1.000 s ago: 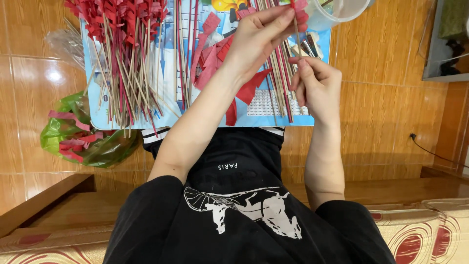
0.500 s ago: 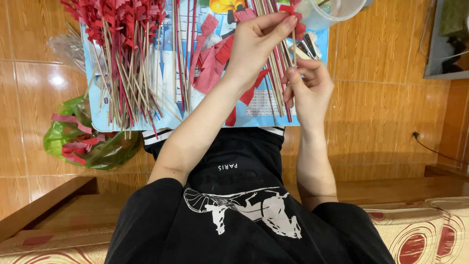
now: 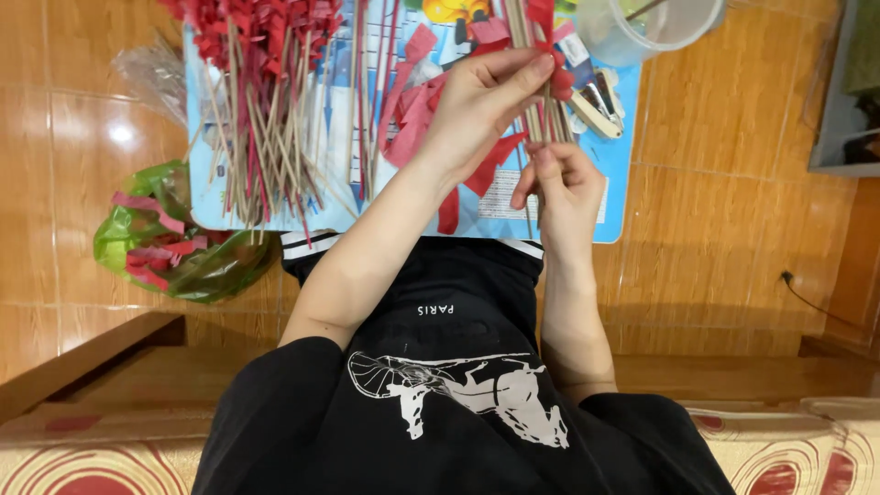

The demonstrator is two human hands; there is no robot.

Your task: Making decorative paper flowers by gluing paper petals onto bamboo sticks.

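1. A thin wooden stick (image 3: 543, 128) is being held upright above the blue printed sheet (image 3: 623, 156), which is lying on the tiled floor (image 3: 733, 229).
2. The stick's lower part is being grasped in the clenched grip of the right hand (image 3: 564, 188), just above the sheet's near edge.
3. A red paper strip (image 3: 550, 55) is being pinched against the upper part of the stick by the closed grip of the left hand (image 3: 477, 105); it appears to be wound around the stick, though the fingers are hiding the contact.
4. For a neat result, the strip is best kept taut while the stick is being turned steadily from below.
5. Finished red-tipped sticks (image 3: 266, 101) are lying on the sheet's left part; a clear plastic cup (image 3: 642, 27) is standing at its far right corner; a green bag (image 3: 174, 238) of red scraps is lying off its left edge.
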